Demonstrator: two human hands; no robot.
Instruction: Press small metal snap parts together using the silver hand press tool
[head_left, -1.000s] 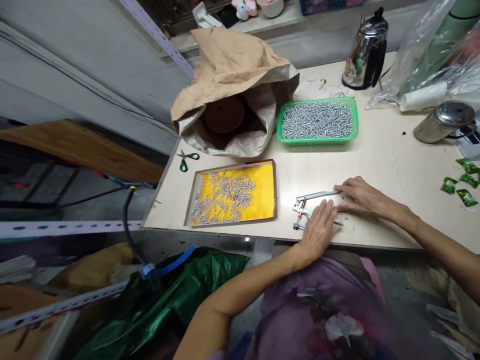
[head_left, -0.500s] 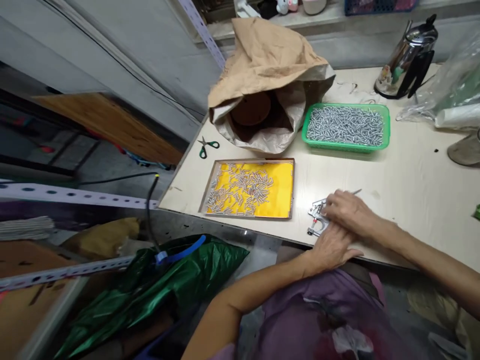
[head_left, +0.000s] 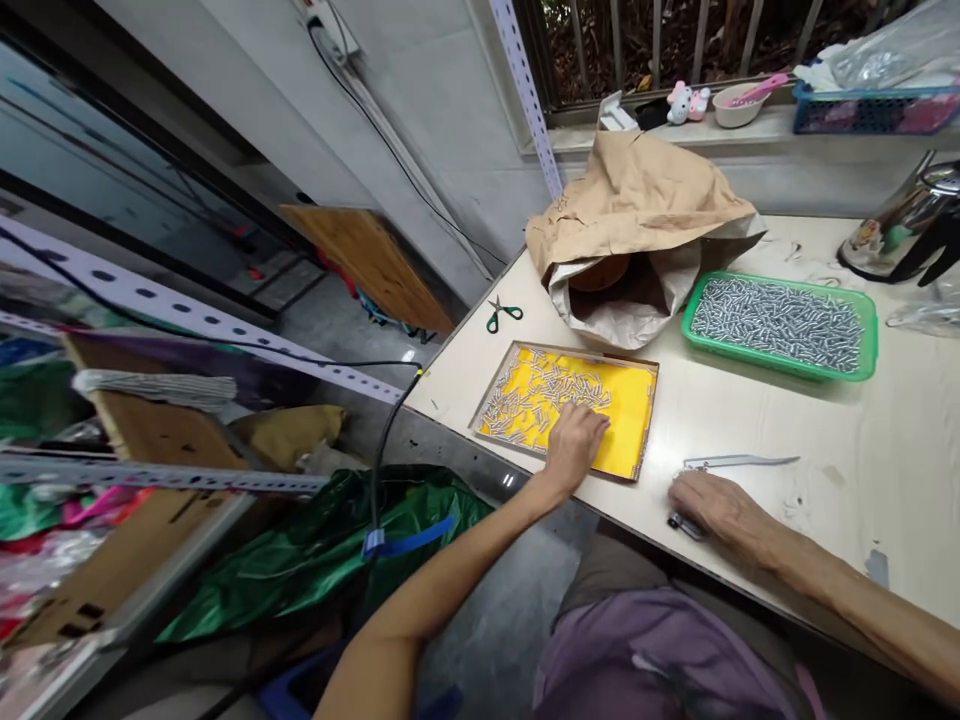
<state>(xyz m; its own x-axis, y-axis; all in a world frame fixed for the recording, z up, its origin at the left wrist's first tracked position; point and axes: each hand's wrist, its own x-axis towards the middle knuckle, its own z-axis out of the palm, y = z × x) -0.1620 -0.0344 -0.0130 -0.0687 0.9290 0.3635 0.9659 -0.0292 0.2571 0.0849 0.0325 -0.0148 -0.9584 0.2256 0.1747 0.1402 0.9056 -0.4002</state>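
Note:
My left hand [head_left: 574, 445] is over the near side of a shallow tray [head_left: 651, 420] with a yellow bottom. Its fingers are drawn together near small silver metal pins [head_left: 540, 390] scattered across the tray's left and middle; whether a pin is between them I cannot make out. My right hand [head_left: 712, 505] is curled down over a metal lever tool [head_left: 750, 461] on the table, hiding most of it. The tool's long flat lever shows beyond the fingers, and a dark end sticks out below them.
A green basket [head_left: 874, 340] full of silver pins stands at the back right. Beside it, a brown paper bag [head_left: 645, 195] gapes open. Green-handled scissors [head_left: 502, 313] lie left of the bag. A metal kettle [head_left: 900, 225] stands far right; a black cable [head_left: 382, 440] hangs past the table's left corner.
My left hand has left the tool and moved left to the tray. My right hand stays on the tool, now lower around it. The view has swung left.

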